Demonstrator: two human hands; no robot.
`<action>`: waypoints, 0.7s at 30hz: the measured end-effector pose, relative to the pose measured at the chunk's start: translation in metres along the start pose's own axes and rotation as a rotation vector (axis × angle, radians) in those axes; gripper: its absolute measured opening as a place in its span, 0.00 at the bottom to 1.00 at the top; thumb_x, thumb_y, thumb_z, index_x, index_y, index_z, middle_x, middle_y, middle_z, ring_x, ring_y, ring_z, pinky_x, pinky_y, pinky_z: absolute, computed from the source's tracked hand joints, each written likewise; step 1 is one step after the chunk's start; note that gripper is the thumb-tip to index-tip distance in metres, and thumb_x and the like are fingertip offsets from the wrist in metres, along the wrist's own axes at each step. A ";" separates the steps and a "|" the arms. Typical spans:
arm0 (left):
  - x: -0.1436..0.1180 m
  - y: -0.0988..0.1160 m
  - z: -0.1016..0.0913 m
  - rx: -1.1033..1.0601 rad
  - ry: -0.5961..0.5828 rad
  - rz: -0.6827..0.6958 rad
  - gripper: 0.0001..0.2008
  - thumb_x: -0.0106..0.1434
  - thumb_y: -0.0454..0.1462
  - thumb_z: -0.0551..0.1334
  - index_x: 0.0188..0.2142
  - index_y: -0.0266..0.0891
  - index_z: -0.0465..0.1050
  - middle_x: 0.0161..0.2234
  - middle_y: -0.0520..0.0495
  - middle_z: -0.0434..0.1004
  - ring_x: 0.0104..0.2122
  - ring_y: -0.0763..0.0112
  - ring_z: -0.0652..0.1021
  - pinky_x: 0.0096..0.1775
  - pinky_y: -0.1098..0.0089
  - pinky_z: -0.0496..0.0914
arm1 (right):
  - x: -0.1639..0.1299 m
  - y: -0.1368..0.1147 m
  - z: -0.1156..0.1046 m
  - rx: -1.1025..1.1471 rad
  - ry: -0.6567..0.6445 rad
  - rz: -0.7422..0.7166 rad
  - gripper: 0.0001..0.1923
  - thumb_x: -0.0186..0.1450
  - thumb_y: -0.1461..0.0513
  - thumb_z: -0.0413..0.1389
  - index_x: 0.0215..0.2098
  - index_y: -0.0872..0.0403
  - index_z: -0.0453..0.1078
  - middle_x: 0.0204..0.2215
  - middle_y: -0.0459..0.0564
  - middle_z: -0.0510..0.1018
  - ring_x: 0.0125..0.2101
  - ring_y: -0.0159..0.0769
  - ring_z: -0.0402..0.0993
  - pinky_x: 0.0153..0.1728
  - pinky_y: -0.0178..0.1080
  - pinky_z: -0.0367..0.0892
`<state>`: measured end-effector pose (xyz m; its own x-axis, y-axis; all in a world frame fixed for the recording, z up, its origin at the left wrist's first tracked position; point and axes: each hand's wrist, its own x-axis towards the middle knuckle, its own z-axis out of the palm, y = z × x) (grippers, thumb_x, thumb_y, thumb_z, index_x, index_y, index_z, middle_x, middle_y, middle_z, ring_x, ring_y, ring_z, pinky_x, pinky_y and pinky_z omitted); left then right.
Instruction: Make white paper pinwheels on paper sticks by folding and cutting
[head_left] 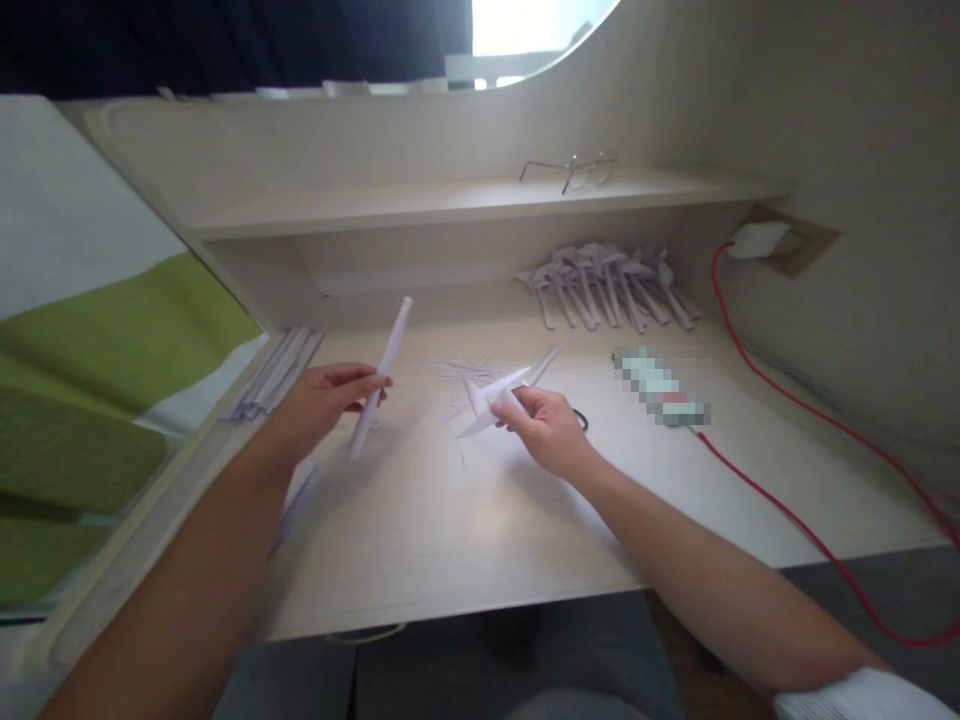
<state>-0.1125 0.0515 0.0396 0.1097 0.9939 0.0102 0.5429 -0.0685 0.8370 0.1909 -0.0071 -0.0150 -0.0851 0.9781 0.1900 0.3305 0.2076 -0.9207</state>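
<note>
- Head view: left hand at 9 o'clock of desk centre, fingers pinched around a rolled white paper tube, slim, smooth, tilted with top end toward 1 o'clock, held clear of the surface.
- Right hand near centre, fingertips closed on a folded white paper piece, pointed, wing-like flaps, sharp creases, just above the desk.
- Loose thin paper strips lying flat between the hands, toward 12 o'clock, somewhat blurred.
- Pale wood-grain desk, matte, flat.
- Stack of flat paper strips at 10 o'clock, by the desk's left edge.
- Cluster of finished folded paper shapes at 1 o'clock, against the back panel, long stems fanned out.
- Wire-frame glasses on the upper shelf, 12 o'clock.
- Glossy red cable curving from a white plug at 2 o'clock down to 4 o'clock.
- Small black loop behind the right hand, cannot tell what.
</note>
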 end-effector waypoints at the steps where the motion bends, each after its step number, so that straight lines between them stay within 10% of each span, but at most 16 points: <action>1: -0.013 0.006 0.010 -0.105 -0.099 0.028 0.15 0.58 0.49 0.68 0.36 0.40 0.83 0.31 0.46 0.83 0.34 0.63 0.80 0.39 0.64 0.74 | 0.000 0.000 -0.001 0.006 0.007 0.000 0.18 0.67 0.49 0.59 0.28 0.53 0.76 0.25 0.47 0.79 0.31 0.39 0.75 0.34 0.38 0.66; 6: -0.053 0.025 0.041 -0.176 -0.316 0.115 0.11 0.62 0.47 0.68 0.33 0.42 0.82 0.24 0.50 0.77 0.25 0.70 0.74 0.30 0.70 0.68 | -0.002 -0.002 -0.002 0.048 0.018 -0.006 0.17 0.68 0.50 0.58 0.33 0.54 0.79 0.27 0.48 0.81 0.32 0.38 0.77 0.35 0.37 0.68; 21: -0.072 0.021 0.053 0.005 -0.127 0.137 0.15 0.61 0.49 0.69 0.35 0.40 0.78 0.29 0.51 0.74 0.28 0.71 0.72 0.29 0.72 0.65 | -0.002 -0.008 -0.006 0.096 0.026 0.003 0.16 0.68 0.52 0.59 0.33 0.56 0.79 0.26 0.48 0.81 0.29 0.35 0.77 0.31 0.36 0.68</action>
<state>-0.0654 -0.0262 0.0276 0.2870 0.9564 0.0545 0.5199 -0.2033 0.8297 0.1940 -0.0103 -0.0060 -0.0597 0.9791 0.1942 0.2390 0.2029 -0.9496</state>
